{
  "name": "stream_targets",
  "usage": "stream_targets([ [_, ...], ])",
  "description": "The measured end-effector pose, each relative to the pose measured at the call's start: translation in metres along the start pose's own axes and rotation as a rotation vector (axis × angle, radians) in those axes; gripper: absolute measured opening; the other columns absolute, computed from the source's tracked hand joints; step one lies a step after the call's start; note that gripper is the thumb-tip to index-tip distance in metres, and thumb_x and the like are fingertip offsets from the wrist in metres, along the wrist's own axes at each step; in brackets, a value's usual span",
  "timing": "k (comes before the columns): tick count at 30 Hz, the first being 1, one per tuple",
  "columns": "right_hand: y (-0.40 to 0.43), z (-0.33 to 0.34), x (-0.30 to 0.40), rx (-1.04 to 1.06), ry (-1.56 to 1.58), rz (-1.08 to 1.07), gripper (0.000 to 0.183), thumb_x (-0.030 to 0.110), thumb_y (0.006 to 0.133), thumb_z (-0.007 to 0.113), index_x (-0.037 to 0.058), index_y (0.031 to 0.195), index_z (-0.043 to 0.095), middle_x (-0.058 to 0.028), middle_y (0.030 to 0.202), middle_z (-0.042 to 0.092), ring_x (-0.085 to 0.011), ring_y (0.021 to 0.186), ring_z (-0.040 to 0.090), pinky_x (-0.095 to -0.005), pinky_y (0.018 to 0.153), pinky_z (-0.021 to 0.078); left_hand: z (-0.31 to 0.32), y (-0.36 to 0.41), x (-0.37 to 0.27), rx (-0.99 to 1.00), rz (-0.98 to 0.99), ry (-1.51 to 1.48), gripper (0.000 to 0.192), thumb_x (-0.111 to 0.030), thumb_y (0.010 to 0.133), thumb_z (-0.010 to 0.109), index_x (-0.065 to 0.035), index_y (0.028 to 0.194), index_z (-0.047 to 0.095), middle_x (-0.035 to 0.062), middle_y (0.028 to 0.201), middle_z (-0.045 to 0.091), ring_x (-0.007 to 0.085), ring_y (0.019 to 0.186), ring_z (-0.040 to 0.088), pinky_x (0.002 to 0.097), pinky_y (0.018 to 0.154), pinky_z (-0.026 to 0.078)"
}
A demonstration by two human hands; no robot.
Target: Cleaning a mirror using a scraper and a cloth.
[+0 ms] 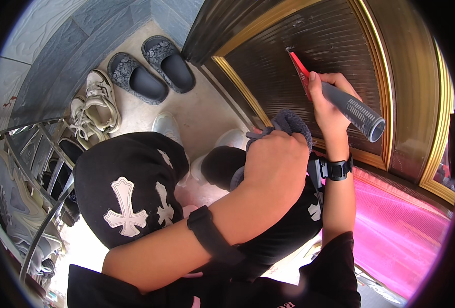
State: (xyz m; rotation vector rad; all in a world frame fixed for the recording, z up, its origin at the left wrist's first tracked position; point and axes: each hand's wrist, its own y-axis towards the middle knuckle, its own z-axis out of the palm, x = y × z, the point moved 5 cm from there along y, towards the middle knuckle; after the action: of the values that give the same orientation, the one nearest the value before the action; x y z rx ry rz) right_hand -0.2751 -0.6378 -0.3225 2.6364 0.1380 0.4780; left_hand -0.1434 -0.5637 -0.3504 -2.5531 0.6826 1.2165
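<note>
My right hand (333, 102) grips a scraper with a hollow grey handle (356, 109) and a red head (301, 71). The head's edge meets the dark ribbed panel (258, 73) of a door with gold moulding (381, 77). Small pale marks (290, 49) show on the panel at the head's tip. Bunched in my left hand (275, 159) is a grey cloth (291, 122), held in front of the door's lower part. My left fingers are mostly hidden by the back of the fist and the cloth.
Black patterned slides (138, 81) and worn white sneakers (100, 102) stand on the floor along the grey tiled wall (50, 73). A metal shoe rack (38, 142) with shoes is close on my left. Pink mesh fabric (393, 219) hangs at the right.
</note>
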Motion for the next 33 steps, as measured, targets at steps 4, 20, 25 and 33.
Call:
stream_targets([
  [4,0.000,-0.004,0.002,-0.022,-0.007,-0.016,0.018,0.019,0.080,0.078,0.0037,0.075,0.069,-0.0074,0.065,0.067,-0.0161,0.057,0.065,-0.0274,0.056,0.0509,-0.001,0.001,0.000,-0.020,0.005,0.000,0.018,-0.011,0.074,0.059,0.0004,0.088,0.062,0.0179,0.073,0.064,0.0311,0.063,0.067,0.0384,0.055,0.053],
  [20,-0.002,-0.006,0.000,-0.086,0.053,-0.072,0.020,0.020,0.080,0.079,0.0034,0.075,0.069,-0.0074,0.066,0.067,-0.0133,0.057,0.063,-0.0258,0.056,0.0502,0.000,0.000,0.000,0.032,-0.010,-0.003,0.019,-0.011,0.075,0.059,0.0008,0.089,0.063,0.0184,0.075,0.065,0.0309,0.064,0.067,0.0385,0.056,0.053],
  [25,0.001,-0.005,0.000,-0.024,0.023,-0.014,0.021,0.020,0.080,0.079,0.0031,0.075,0.068,-0.0074,0.065,0.067,-0.0133,0.056,0.063,-0.0262,0.056,0.0500,0.000,0.000,-0.001,0.016,0.002,0.015,0.019,-0.011,0.075,0.059,0.0007,0.089,0.063,0.0183,0.075,0.065,0.0307,0.064,0.067,0.0383,0.056,0.053],
  [33,-0.004,-0.010,-0.005,-0.107,0.040,-0.030,0.020,0.020,0.079,0.079,0.0036,0.074,0.069,-0.0074,0.065,0.067,-0.0140,0.056,0.063,-0.0271,0.056,0.0501,0.000,0.000,-0.001,0.010,0.004,0.007,0.018,-0.011,0.074,0.060,0.0006,0.088,0.063,0.0181,0.074,0.064,0.0305,0.063,0.067,0.0381,0.055,0.053],
])
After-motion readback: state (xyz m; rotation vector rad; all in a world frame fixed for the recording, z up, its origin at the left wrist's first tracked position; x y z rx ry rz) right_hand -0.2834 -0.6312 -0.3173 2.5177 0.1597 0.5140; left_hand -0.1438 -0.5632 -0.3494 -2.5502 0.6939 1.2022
